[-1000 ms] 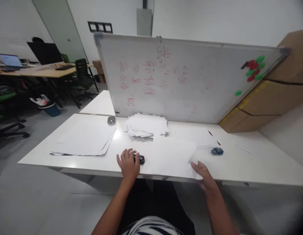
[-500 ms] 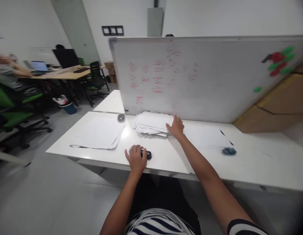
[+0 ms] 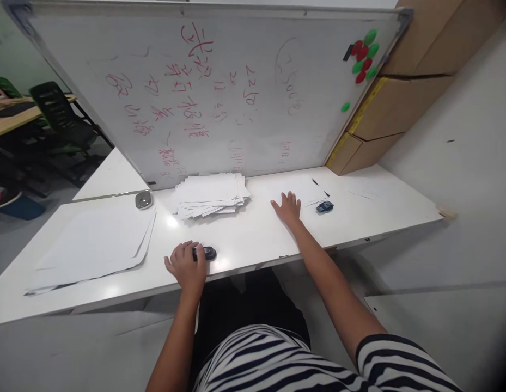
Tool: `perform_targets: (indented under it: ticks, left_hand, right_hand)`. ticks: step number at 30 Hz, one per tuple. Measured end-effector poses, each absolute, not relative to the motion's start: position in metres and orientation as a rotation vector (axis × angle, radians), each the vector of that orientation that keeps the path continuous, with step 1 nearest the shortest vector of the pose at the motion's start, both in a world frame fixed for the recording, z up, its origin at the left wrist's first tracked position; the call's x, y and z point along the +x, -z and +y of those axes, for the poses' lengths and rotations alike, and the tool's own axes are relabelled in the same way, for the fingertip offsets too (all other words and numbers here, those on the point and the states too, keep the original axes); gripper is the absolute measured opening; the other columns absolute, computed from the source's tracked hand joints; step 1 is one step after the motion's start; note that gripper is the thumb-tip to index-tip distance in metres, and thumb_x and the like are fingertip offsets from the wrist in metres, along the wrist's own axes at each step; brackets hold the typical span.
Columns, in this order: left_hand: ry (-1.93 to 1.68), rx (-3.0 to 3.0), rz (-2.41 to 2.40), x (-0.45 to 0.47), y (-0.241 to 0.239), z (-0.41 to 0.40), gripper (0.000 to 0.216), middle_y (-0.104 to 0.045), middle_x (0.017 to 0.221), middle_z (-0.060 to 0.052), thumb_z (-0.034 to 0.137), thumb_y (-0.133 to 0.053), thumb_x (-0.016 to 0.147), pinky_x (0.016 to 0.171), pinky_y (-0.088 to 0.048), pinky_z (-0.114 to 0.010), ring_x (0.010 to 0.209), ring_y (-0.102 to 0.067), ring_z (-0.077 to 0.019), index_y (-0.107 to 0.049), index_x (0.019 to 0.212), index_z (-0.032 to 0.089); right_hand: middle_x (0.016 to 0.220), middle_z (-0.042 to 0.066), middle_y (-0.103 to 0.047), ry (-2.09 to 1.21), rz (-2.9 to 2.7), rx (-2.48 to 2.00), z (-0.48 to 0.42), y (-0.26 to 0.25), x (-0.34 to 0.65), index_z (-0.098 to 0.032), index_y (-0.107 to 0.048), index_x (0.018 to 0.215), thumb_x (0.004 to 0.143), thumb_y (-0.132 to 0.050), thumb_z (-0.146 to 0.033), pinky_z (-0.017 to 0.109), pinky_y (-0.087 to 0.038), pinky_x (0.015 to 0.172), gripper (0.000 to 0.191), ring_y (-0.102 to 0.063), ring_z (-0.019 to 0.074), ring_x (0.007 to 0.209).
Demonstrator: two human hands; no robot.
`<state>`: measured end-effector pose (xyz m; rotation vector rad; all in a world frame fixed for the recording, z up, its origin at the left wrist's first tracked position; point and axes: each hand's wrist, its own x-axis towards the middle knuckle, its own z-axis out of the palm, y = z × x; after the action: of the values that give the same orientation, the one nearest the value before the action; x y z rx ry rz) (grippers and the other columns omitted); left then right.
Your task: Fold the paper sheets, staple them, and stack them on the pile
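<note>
1. The step in hand seems to be a reach: the right hand (image 3: 288, 209), open with fingers spread, is at the loose sheets (image 3: 305, 190) on the worktop (image 3: 244, 239).
2. To lift paper from here calls for pinching fingertips.
3. The left hand (image 3: 188, 264) lies bent over one black object (image 3: 211, 253); whether its grip is closed, or the right fingertips touch paper, I cannot tell.
4. Counted: one paper stack (image 3: 209, 193), one wider pile (image 3: 97, 239) at left, one grey object (image 3: 144, 200), one dark-blue object (image 3: 324, 207).
</note>
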<state>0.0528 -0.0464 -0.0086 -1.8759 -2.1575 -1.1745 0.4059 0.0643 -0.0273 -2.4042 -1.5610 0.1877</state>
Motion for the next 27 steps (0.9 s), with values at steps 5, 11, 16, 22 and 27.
perform_targets:
  ticks: [5, 11, 16, 22, 27]
  left_hand:
    - [1.15, -1.888, -2.122, 0.051, 0.012, -0.043, 0.024, -0.066, 0.112, -0.007, 0.039, -0.047, 0.09, 0.112, -0.013, -0.055, 0.118, -0.05, -0.0261, -0.064, 0.094, 0.022]
    - [1.179, -1.86, -2.102, 0.052, 0.012, -0.043, 0.023, -0.066, 0.111, -0.006, 0.038, -0.048, 0.089, 0.111, -0.014, -0.055, 0.116, -0.052, -0.0254, -0.064, 0.091, 0.022]
    - [1.172, -1.835, -2.106, 0.053, 0.012, -0.043, 0.023, -0.066, 0.11, -0.007, 0.039, -0.048, 0.089, 0.111, -0.015, -0.054, 0.115, -0.053, -0.0256, -0.064, 0.091, 0.022]
    - [1.168, -1.852, -2.096, 0.053, 0.011, -0.044, 0.024, -0.067, 0.109, -0.007, 0.039, -0.047, 0.089, 0.11, -0.016, -0.054, 0.113, -0.054, -0.0257, -0.064, 0.089, 0.022]
    - [1.173, -1.883, -2.1, 0.053, 0.009, -0.045, 0.024, -0.067, 0.107, -0.007, 0.039, -0.047, 0.089, 0.109, -0.016, -0.054, 0.113, -0.052, -0.0267, -0.063, 0.089, 0.022]
  right_hand:
    - [0.153, 0.016, -0.031, -0.106, -1.501, -2.289, 0.065, 0.031, 0.403, -0.012, -0.027, 0.147, 0.095, -0.027, -0.046, 0.047, -0.014, 0.114, 0.062, -0.021, 0.0287, 0.143]
    - [0.134, 0.021, -0.053, 0.0, -1.484, -2.147, 0.064, 0.029, 0.401, -0.009, -0.027, 0.147, 0.095, -0.031, -0.034, 0.045, -0.028, 0.107, 0.058, -0.046, 0.0301, 0.128]
    - [0.112, 0.018, -0.067, -0.109, -1.407, -2.137, 0.062, 0.024, 0.399, -0.019, -0.031, 0.147, 0.095, -0.031, -0.028, 0.043, -0.043, 0.09, 0.053, -0.063, 0.0304, 0.101]
    - [0.132, 0.019, -0.055, -0.037, -1.166, -2.067, 0.056, 0.02, 0.402, -0.019, -0.023, 0.149, 0.095, -0.03, -0.03, 0.042, -0.042, 0.095, 0.056, -0.055, 0.0299, 0.119]
    - [0.151, 0.016, -0.032, 0.067, -1.305, -1.991, 0.053, 0.022, 0.404, -0.015, -0.035, 0.143, 0.091, -0.04, -0.03, 0.045, -0.031, 0.108, 0.055, -0.029, 0.0285, 0.14]
